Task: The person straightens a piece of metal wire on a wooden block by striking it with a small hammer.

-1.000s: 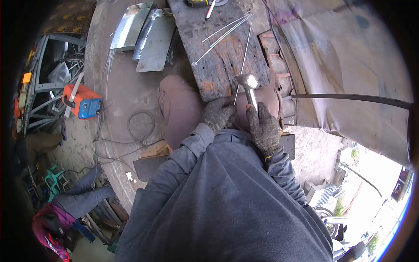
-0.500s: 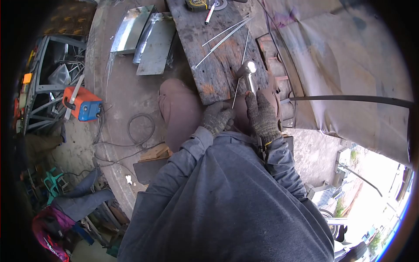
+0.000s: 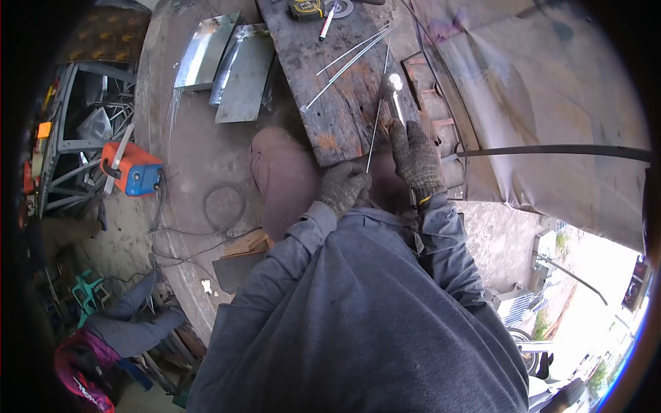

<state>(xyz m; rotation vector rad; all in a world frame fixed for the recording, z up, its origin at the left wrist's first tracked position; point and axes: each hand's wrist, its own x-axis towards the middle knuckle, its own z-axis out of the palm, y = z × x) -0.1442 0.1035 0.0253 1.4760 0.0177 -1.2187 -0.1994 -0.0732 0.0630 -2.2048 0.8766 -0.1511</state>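
Observation:
My left hand (image 3: 342,188), in a knitted work glove, is closed around the lower end of a thin metal rod (image 3: 374,138) at the near end of a dark wooden plank (image 3: 323,103). The rod slants away along the plank's right side. My right hand (image 3: 417,162), gloved too, grips a hammer (image 3: 395,100) by its handle. The shiny hammer head overlaps the rod in this view. Several more thin rods (image 3: 348,67) lie on the plank beyond my left hand.
At the plank's far end are a tape measure (image 3: 306,8), a marker (image 3: 328,23) and a grey disc (image 3: 343,9). Bent sheet-metal pieces (image 3: 242,76) lie on the left. An orange-and-blue machine (image 3: 135,170) stands there with a cable (image 3: 241,206). A person's leg (image 3: 138,329) shows lower left.
My right hand and the hammer have moved a little farther up along the plank. My left hand still holds the rod in nearly the same place.

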